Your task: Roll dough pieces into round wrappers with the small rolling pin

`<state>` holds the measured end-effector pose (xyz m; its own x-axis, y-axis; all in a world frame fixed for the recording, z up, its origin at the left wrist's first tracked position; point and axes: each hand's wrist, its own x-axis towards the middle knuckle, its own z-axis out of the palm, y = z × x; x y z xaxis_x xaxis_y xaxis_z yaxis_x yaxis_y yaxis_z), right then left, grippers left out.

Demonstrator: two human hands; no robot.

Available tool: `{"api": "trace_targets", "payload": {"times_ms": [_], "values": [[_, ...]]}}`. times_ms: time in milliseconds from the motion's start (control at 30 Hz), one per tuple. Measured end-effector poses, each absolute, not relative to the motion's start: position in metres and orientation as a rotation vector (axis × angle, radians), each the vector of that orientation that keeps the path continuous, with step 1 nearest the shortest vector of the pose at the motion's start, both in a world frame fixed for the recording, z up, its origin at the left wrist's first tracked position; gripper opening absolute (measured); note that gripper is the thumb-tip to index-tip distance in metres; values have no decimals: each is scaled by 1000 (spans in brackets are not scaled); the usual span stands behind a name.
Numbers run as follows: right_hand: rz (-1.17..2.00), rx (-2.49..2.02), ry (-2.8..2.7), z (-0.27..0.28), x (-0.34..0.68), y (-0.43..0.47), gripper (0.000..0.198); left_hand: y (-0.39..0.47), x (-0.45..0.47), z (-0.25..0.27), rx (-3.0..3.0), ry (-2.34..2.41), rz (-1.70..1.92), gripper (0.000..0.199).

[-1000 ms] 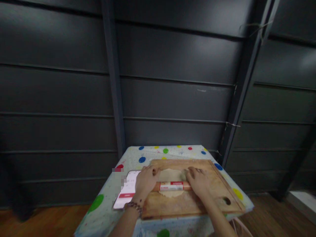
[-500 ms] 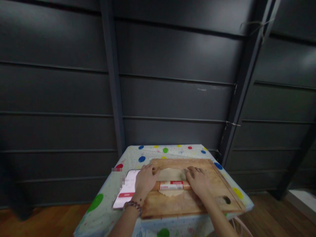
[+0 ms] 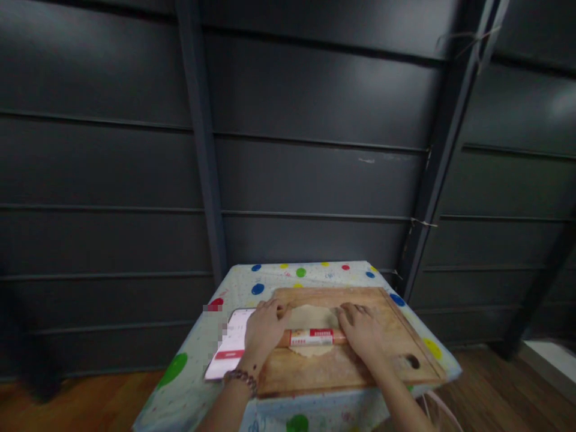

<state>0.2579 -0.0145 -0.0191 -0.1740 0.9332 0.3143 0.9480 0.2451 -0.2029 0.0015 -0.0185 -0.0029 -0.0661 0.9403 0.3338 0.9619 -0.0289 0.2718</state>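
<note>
A wooden rolling pin [image 3: 311, 337] with a red and white label lies across a thin, pale sheet of dough [image 3: 310, 317]. The dough shows both in front of the pin and behind it, resting on a wooden cutting board [image 3: 324, 378]. My left hand [image 3: 266, 324], a beaded bracelet on its wrist, is on the pin's left end, fingers curved over it. On the right end sits my right hand [image 3: 360, 327], its fingers bent forward over the wood. Both ends of the pin are hidden under my hands.
A phone with a lit screen [image 3: 231, 345] lies left of the board, partly behind my left hand. The small table wears a dotted plastic cloth [image 3: 189, 375]. Dark panelled wall [image 3: 315, 180] stands right behind it. The board has a handle hole [image 3: 411, 361] at its right.
The rolling pin has turned slightly under my hands, its label showing at a different angle. My hands stay almost in the same place, and the view has shifted very slightly.
</note>
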Motion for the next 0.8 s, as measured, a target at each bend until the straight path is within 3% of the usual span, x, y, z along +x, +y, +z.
{"api": "trace_targets", "payload": {"times_ms": [800], "values": [[114, -1789, -2020, -19, 258, 10, 42, -4, -1, -4, -2085, -2232, -766, 24]]}}
